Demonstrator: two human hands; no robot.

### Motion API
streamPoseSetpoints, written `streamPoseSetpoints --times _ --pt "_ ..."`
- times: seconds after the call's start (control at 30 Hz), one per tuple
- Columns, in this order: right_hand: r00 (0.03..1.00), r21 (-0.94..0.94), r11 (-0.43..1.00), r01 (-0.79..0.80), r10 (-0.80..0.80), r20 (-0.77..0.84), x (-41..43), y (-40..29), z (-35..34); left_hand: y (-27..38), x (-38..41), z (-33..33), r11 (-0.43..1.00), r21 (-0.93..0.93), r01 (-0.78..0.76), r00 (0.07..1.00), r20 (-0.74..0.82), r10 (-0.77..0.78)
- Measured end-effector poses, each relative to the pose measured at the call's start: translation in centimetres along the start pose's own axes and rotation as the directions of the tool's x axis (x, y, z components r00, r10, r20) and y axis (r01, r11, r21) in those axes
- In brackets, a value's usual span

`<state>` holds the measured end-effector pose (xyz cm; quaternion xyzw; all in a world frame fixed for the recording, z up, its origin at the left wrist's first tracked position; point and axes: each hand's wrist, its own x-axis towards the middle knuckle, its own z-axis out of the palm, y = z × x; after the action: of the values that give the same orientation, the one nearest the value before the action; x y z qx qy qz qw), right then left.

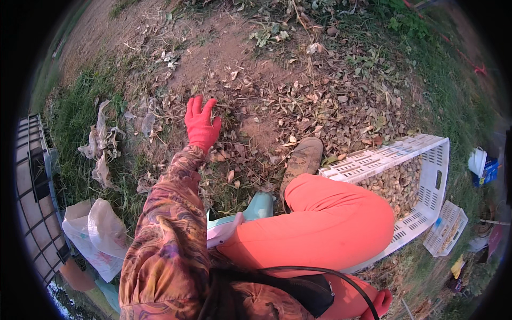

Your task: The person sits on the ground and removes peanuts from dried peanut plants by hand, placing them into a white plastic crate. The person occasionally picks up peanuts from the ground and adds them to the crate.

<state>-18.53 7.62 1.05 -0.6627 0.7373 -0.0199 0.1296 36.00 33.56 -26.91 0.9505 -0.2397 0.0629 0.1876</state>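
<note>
My left hand, in a red knit glove, reaches out over ground strewn with dry leaves. Its fingers are spread, and nothing shows in them. At the bottom right edge, my right hand in a matching glove is partly hidden beside my leg, so its grip cannot be made out. A white slatted plastic crate stands right of my bent knee. Inside it lie many peanuts in their shells, partly covered by my leg in this view.
A teal and pink plastic object lies by my shoe. White sacking and torn plastic film are at left, near a caged tank. A smaller crate and a blue box stand at right.
</note>
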Motion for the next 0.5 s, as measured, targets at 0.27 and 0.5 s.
streamPoseSetpoints --times 0.27,0.5 --pt "1.000 0.020 1.000 -0.003 0.003 -0.003 0.6 0.1 0.0 24.7 2.8 11.3 0.716 -0.416 -0.560 0.684 0.255 0.683" --pt "0.993 0.060 0.992 -0.110 0.107 0.050 0.5 0.1 -0.4 15.1 9.0 9.8 0.977 0.204 -0.056 0.925 0.380 -0.026"
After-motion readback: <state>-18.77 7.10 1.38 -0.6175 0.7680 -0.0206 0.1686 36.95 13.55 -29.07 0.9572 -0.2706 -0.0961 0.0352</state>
